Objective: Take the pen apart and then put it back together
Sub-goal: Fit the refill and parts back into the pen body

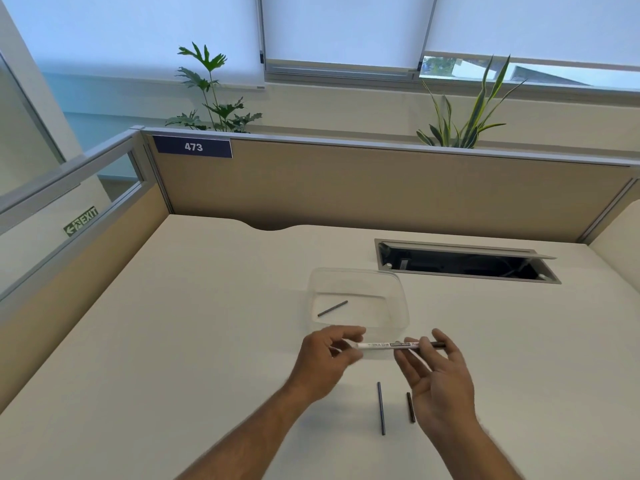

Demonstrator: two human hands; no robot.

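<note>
A white pen [384,345] with a dark printed label is held level above the desk, just in front of a clear plastic container [401,306]. My left hand [327,355] pinches its left end. My right hand [438,372] grips the dark right end with thumb and forefinger, the other fingers spread. Two dark thin pen parts lie on the desk below: a long rod [381,408] and a shorter piece [410,407] partly behind my right hand. Another dark short rod [332,308] lies inside the container.
The white desk [207,323] is enclosed by beige partition walls at the back and sides. An open cable hatch [467,261] is sunk into the desk at the back right. Plants stand behind the partition.
</note>
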